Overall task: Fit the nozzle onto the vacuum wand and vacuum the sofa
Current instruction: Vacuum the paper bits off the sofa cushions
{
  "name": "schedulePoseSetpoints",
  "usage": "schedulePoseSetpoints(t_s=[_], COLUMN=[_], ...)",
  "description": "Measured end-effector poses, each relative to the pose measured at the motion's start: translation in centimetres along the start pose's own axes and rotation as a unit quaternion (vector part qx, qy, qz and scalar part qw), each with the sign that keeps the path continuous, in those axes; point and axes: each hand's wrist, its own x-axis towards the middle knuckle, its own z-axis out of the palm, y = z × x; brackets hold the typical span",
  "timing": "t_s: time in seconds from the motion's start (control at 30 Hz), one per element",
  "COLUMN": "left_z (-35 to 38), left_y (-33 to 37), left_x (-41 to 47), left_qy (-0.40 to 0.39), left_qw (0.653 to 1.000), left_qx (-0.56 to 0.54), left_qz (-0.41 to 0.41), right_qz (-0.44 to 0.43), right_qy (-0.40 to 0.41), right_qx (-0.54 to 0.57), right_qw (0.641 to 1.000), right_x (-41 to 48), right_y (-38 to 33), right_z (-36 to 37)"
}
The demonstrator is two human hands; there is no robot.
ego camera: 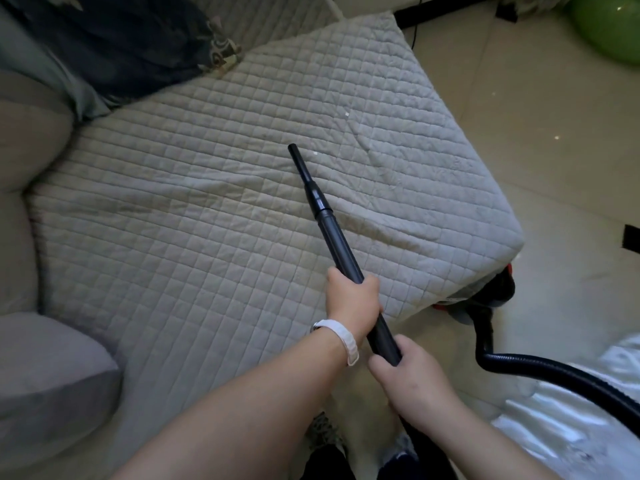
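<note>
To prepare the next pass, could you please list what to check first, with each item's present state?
1. The nozzle seated on the vacuum wand: ok.
2. The left hand and right hand grip the wand: ok.
3. The nozzle tip touching the quilted sofa cover: cannot tell.
4. The hose, where visible, unkinked: ok.
5. The vacuum cleaner running: cannot tell.
6. The white speck beyond the nozzle cleared: not ok.
</note>
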Motion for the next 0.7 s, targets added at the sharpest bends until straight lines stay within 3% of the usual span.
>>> schedulePoseSetpoints(t_s=[0.7], left_z=[5.9], left_y=[-0.4], left_x=[-0.2], left_qy=[0.001], left_qw=[0.999], left_qx=[0.02], left_qz=[-0.028], right_qz=[0.002], right_qy=[-0.021], right_qx=[0.001], right_qw=[1.0], right_x=[2.1], right_y=[3.4], right_z=[-4.4])
